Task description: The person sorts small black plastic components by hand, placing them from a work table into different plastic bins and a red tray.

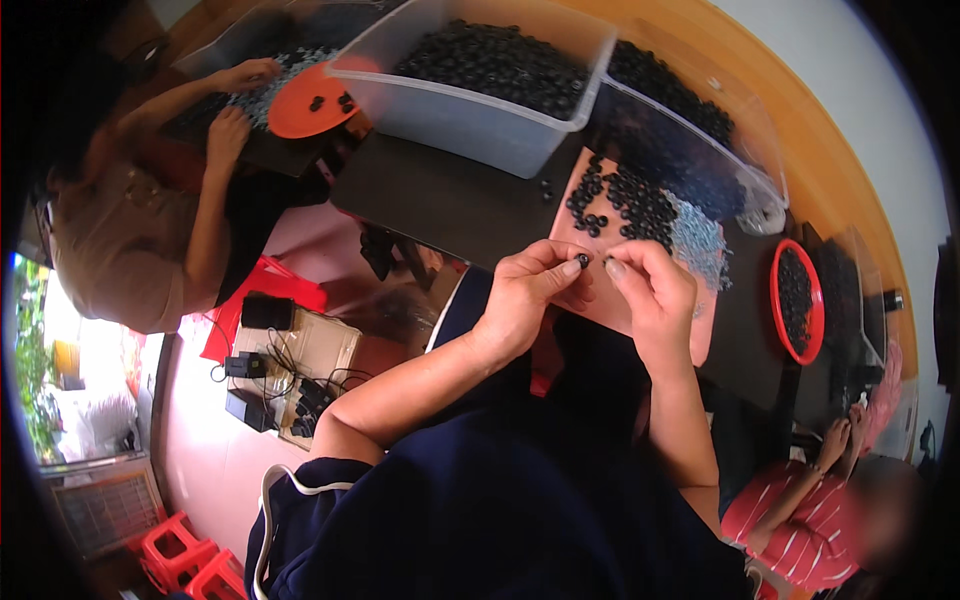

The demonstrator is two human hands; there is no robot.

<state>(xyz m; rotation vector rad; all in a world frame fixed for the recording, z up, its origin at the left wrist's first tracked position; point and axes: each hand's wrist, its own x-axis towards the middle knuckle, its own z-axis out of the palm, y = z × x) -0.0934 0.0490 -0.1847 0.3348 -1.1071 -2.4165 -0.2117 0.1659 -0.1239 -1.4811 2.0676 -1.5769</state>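
A small black round piece (583, 260) sits near the centre of the frame, pinched between the thumb and forefinger of the left hand (522, 288). Just beside it, to the right in the frame, the right hand (657, 292) has its thumb and forefinger drawn close; a dark speck shows at their tips, too small to tell whether they pinch it or what it is.

Both hands are over the near part of a pink board (610, 310). Farther up on that board lie many loose black pieces (645, 205), and along its right side spreads a heap of small blue-grey parts (698, 240). The board rests on a dark table (430, 190).

At the top centre stands a translucent grey bin (460, 130) holding a mass of black pieces; a second clear bin (650, 128), also with black pieces, stands to its right. At the right of the frame, a red round tray (819, 310) holds small dark parts.

In the upper left, an orange plate (298, 105) carries a few black pieces, beside a seated co-worker (125, 245) in a brown top. Another co-worker (810, 525), in a red striped shirt, is at the lower right. At the lower left are red stools (180, 548).
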